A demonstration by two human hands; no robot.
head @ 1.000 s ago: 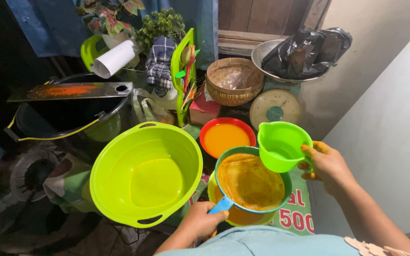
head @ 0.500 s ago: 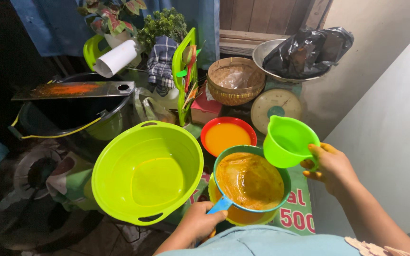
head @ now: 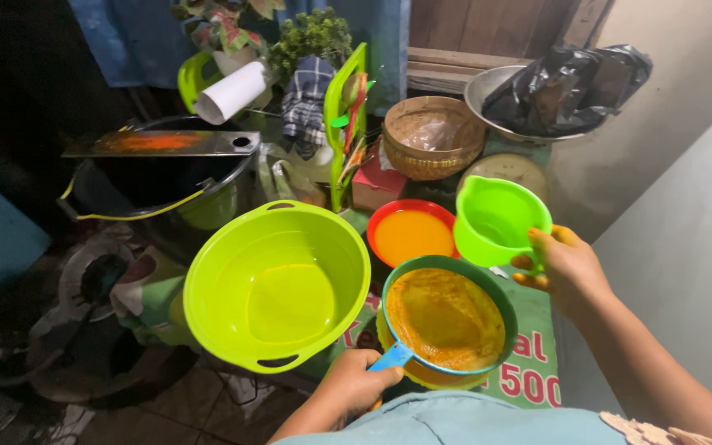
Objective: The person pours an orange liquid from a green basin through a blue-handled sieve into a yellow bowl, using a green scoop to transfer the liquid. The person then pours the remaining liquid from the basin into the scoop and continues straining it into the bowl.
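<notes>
The left hand (head: 354, 386) is closed around the blue handle of a strainer (head: 447, 317), low in the middle of the view. The strainer has a dark green rim and its mesh is covered with orange-brown pulp. It sits over a yellow bowl (head: 430, 377), of which only the lower edge shows.

The right hand (head: 566, 268) is closed on the handle of a green cup (head: 498, 221). The cup is held in the air, just above and to the right of the strainer, and it tilts a little towards the person. The fingers are stained yellow. The two hands are well apart, one on each side of the strainer.

To the left of the strainer lies a big lime basin (head: 278, 284) with a little yellow liquid at its bottom. Behind the strainer is a red bowl (head: 409, 232) with orange liquid. Farther back stand a woven basket (head: 433, 148), a metal bowl (head: 488, 86) with a black plastic bag (head: 566, 78) in it, and a white roll (head: 232, 92). At the left a black bucket (head: 158, 181) carries a flat metal grater (head: 162, 142) with orange marks. A green printed mat (head: 529, 363) covers the bench under the bowls.
</notes>
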